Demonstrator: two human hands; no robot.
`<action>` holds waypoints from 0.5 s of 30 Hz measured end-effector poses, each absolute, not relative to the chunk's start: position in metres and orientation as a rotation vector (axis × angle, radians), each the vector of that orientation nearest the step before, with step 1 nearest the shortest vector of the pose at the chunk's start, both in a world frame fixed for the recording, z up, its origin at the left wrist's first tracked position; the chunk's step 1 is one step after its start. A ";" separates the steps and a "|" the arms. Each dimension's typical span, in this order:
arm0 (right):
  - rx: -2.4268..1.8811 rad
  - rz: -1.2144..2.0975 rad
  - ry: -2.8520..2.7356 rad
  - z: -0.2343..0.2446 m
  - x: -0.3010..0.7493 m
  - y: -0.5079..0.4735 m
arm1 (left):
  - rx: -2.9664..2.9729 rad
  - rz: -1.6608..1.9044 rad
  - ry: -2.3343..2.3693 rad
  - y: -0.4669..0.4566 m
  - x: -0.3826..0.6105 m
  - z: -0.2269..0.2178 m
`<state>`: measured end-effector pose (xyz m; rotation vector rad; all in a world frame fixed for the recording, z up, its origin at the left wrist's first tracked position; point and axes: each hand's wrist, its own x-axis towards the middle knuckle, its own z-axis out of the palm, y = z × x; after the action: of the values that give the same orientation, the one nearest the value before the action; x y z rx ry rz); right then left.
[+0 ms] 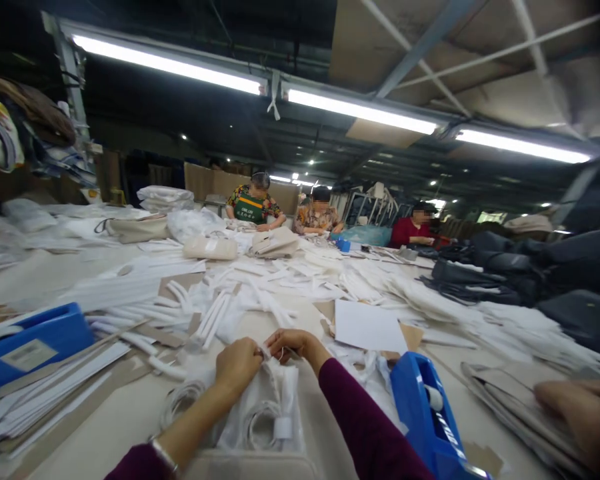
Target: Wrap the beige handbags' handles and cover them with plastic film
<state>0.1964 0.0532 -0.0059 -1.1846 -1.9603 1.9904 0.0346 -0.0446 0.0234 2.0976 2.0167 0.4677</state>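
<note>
My left hand (237, 365) and my right hand (296, 345) meet at the near middle of the table, both with fingers closed. Between them they pinch the top of a clear plastic bag (267, 413) that holds a coiled white cable (257, 420). The bag lies under my hands and hangs toward me. A second coil of white cord (180, 400) lies just left of the bag.
A blue tape dispenser (427, 417) stands right of my hands, a blue tray (30, 343) at the left. White strips (215, 317), paper (367, 327) and dark bags (505, 273) cover the table. Another person's hand (580, 413) rests at the right. Three people sit opposite.
</note>
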 end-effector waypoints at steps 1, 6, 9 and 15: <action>-1.191 1.981 -1.957 -0.006 0.196 0.054 | 2.090 0.488 2.010 -0.044 0.034 0.022; -1.193 2.005 -1.913 -0.009 0.196 0.058 | 2.060 0.563 1.966 -0.039 0.031 0.017; -1.183 2.032 -1.850 -0.009 0.201 0.056 | 2.044 0.612 1.901 -0.035 0.029 0.016; -0.982 2.003 -1.580 -0.003 0.222 0.043 | 1.927 0.890 1.506 -0.025 0.022 0.017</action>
<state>0.2217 0.0431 -0.0027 -0.9823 -1.5803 2.0029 0.0216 -0.0247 0.0168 1.9274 1.5058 0.8904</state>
